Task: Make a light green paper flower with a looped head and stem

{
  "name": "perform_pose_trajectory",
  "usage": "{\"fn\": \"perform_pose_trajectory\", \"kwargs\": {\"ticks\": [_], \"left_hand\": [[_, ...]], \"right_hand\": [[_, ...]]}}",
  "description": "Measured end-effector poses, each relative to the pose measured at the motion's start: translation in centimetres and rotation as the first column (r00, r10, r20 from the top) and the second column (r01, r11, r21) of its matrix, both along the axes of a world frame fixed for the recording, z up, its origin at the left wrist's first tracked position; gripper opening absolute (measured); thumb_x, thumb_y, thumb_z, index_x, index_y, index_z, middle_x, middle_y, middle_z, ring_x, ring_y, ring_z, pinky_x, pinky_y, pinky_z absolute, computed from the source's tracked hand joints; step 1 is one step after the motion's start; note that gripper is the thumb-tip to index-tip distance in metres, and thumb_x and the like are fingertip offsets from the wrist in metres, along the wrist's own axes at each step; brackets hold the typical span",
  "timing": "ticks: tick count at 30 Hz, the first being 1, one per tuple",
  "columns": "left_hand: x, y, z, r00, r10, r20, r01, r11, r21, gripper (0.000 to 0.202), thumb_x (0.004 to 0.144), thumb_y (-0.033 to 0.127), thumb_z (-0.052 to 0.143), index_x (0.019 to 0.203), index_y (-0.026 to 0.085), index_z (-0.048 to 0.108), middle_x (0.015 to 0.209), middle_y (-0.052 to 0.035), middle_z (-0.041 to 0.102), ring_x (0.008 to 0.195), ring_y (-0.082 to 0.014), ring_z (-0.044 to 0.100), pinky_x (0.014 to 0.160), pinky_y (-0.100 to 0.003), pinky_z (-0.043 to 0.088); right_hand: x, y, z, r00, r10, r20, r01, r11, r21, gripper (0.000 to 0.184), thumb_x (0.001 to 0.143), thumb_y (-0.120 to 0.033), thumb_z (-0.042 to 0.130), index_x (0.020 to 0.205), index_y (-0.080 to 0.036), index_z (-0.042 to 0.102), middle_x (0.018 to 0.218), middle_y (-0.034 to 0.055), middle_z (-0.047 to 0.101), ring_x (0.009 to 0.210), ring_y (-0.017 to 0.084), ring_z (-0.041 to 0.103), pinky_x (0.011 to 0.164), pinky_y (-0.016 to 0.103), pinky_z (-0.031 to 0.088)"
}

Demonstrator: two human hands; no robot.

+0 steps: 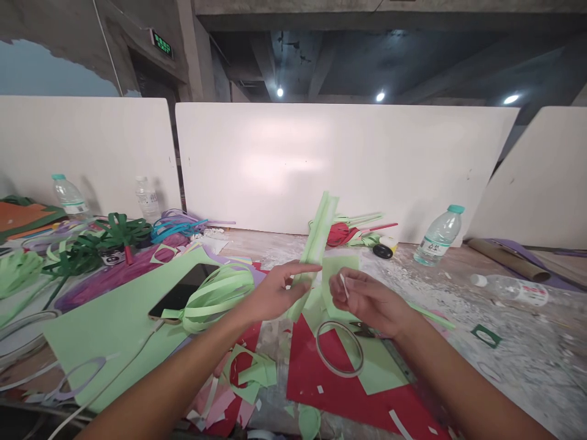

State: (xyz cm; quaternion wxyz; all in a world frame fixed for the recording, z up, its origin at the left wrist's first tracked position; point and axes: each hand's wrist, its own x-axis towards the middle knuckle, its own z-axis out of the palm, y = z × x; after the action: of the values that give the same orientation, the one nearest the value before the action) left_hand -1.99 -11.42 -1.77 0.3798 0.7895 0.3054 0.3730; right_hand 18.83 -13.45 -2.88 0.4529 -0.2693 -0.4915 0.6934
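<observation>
My left hand [280, 288] grips a long folded strip of light green paper [320, 231], which stands up at a tilt, its index finger pointing across the paper. Between the thumb and fingers of my right hand [373, 300] is a small white strip [343, 285], held just right of the green paper. Behind that hand is a light green sheet [342, 264]. Below the hands, a roll of tape [320, 351] lies on red paper [316, 385] and green paper [378, 370]. Dark-handled scissors [364, 330] lie partly hidden beneath my right hand.
A phone [183, 287] and a looped green paper bundle [220, 299] lie on a large green sheet [101, 333] at left. Water bottles [438, 238] stand along white partitions [367, 165]. Another bottle [513, 290] lies at right. Paper scraps [254, 373] litter the front.
</observation>
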Motion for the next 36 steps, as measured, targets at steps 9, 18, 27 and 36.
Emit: {"fn": "perform_pose_trajectory", "kwargs": {"ticks": [9, 18, 27, 36], "left_hand": [[1.9, 0.2, -2.1, 0.865, 0.201, 0.460, -0.029, 0.935, -0.354, 0.067, 0.079, 0.027, 0.062, 0.138, 0.023, 0.030, 0.084, -0.0031, 0.065, 0.064, -0.0119, 0.058, 0.058, -0.022, 0.045], [2.4, 0.3, -2.3, 0.803, 0.351, 0.482, 0.062, 0.755, -0.652, 0.024, 0.077, 0.037, 0.065, 0.084, 0.014, 0.063, 0.075, -0.0036, 0.062, 0.065, -0.0128, 0.057, 0.058, -0.024, 0.047], [2.5, 0.6, -3.1, 0.800, 0.402, 0.446, 0.001, 0.742, -0.671, 0.018, 0.072, 0.009, 0.058, 0.088, 0.014, 0.062, 0.085, -0.0082, 0.066, 0.073, -0.0167, 0.061, 0.062, -0.027, 0.049], [2.2, 0.6, -2.7, 0.812, 0.397, 0.427, -0.031, 0.760, -0.649, 0.020, 0.073, 0.012, 0.061, 0.092, 0.015, 0.056, 0.093, -0.0090, 0.069, 0.070, -0.0180, 0.064, 0.067, -0.035, 0.052]], "right_hand": [[-2.9, -0.5, -1.7, 0.898, -0.401, 0.181, 0.364, 0.908, 0.209, 0.019, 0.068, -0.037, 0.074, 0.074, -0.020, 0.067, 0.062, -0.0032, 0.049, 0.057, 0.009, 0.038, 0.056, 0.025, 0.031], [-4.5, -0.6, -2.4, 0.813, -0.453, 0.364, 0.388, 0.890, 0.241, 0.025, 0.066, -0.040, 0.071, 0.074, -0.016, 0.068, 0.061, -0.0016, 0.051, 0.055, 0.010, 0.037, 0.051, 0.025, 0.029], [-4.4, -0.7, -2.7, 0.816, -0.390, 0.427, 0.303, 0.917, 0.259, 0.026, 0.071, -0.040, 0.066, 0.076, -0.015, 0.067, 0.048, -0.0067, 0.035, 0.045, 0.007, 0.027, 0.043, 0.024, 0.019], [-3.5, -0.2, -2.6, 0.742, -0.420, 0.523, 0.298, 0.905, 0.304, 0.028, 0.074, -0.044, 0.062, 0.076, -0.016, 0.064, 0.047, -0.0079, 0.028, 0.044, 0.007, 0.022, 0.044, 0.024, 0.015]]}}
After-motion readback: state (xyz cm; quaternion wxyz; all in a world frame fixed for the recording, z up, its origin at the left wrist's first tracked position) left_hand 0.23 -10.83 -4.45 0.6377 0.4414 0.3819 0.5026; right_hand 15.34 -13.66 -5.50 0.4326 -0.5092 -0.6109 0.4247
